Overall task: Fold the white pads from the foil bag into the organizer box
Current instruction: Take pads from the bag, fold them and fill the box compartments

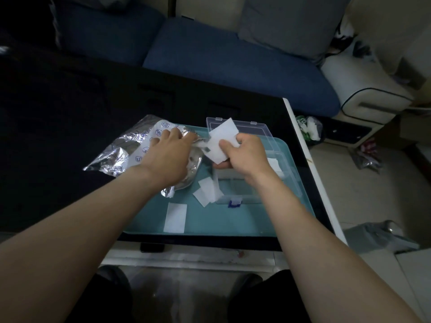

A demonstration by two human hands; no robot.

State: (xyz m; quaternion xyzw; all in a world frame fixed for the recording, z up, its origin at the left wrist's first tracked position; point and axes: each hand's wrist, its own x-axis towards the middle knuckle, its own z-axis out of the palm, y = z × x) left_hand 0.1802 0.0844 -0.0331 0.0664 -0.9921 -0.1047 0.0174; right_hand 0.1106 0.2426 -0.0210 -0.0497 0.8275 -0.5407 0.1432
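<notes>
A crumpled silver foil bag [121,150] lies across the left edge of a teal tray [210,220]. My left hand [170,152] rests on the bag with its fingers spread over the opening. My right hand [245,155] pinches a few white pads [221,141] just right of the bag's mouth, above the clear organizer box [286,173], whose lid [254,129] stands open behind it. One white pad [175,217] lies flat on the tray near its front. Two more pads [206,191] lean against the box's left wall. Another pad [276,164] shows inside the box.
The tray sits on a dark table [70,136] with a white right edge [310,159]. A blue sofa [233,61] stands behind it. Bags and clutter [310,128] lie on the floor to the right. My knees [268,299] are below the table's front edge.
</notes>
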